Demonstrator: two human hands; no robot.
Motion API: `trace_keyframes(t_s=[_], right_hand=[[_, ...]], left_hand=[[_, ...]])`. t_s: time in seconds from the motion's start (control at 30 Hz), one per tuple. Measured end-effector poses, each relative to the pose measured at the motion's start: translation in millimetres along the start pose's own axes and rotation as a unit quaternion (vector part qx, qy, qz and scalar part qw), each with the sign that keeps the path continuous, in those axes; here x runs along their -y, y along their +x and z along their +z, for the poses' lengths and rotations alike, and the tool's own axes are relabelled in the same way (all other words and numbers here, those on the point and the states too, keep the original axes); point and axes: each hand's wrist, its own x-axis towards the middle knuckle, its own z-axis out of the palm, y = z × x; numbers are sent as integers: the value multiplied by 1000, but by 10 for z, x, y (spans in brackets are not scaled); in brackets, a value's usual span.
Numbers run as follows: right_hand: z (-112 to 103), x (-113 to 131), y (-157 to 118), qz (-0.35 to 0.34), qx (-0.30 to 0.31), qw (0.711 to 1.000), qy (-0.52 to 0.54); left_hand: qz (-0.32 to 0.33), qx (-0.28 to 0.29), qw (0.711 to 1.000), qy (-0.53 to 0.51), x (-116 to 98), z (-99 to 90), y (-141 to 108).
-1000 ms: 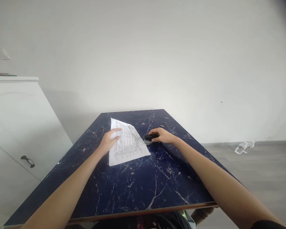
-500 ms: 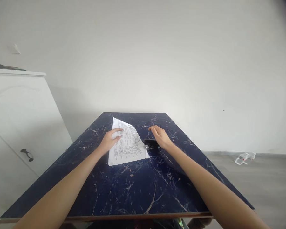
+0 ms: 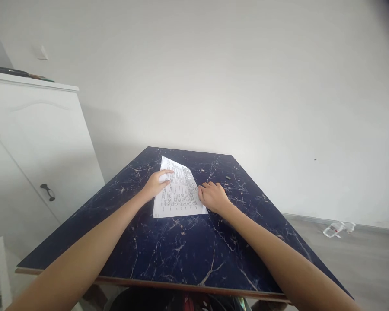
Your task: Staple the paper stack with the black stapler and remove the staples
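Printed paper sheets (image 3: 178,203) lie on the dark blue marbled table (image 3: 181,255), with the upper right side curled upward. My left hand (image 3: 155,185) rests on the left side of the paper. Its thumb and index finger are stretched out and apart over the print. At the paper's right edge, my right hand (image 3: 213,197) is closed, with its fingers curled downward and touching the edge or very near it. Whatever lies beneath that hand is hidden; a black object with shiny metal parts showed at this spot earlier.
A small dark piece (image 3: 227,177) lies on the table beyond my right hand. To the left stands a white cabinet (image 3: 45,129) with a dark handle (image 3: 48,192). Clear plastic packaging (image 3: 339,229) is on the floor at right. A pale wall (image 3: 214,77) rises behind the table.
My right hand has come down and closed over the spot of the black object, which is now covered. My left hand remains on the paper. The view has shifted slightly.
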Motion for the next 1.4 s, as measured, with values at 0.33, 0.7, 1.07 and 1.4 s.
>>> trace_keyframes(t_s=[0.33,0.7,1.07,1.4], right_hand=[[-598,-665,-167,-57,180,976,105],[-169,-27,-62,135,-25,974,179],[-147,268,-247,100,64,984,135],[-394,-437,-1144,319,-3,942,107]], left_hand=[[-148,90,941,290,117,1,10],[-23,245,952,183,-164,194,-145],[-35,45,992,116,36,280,-94],[-66,13,991,114,60,265,-64]])
